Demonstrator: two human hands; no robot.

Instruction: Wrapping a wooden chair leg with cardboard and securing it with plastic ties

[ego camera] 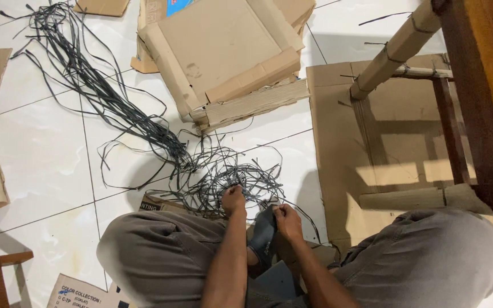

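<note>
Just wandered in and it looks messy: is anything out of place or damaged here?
Dark strips sprawl in a loose tangle across the white tile floor, up to both hands. The stacked cardboard has torn, crumpled edges. Cardboard-wrapped wooden furniture stands at right.

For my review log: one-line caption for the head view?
Seated person's left hand and right hand work dark strips on tiled floor among cardboard.

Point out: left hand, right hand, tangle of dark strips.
left hand (234, 201), head view, back of the hand
right hand (287, 221), head view, knuckles
tangle of dark strips (223, 179), head view, dense middle of the pile on the floor
</note>
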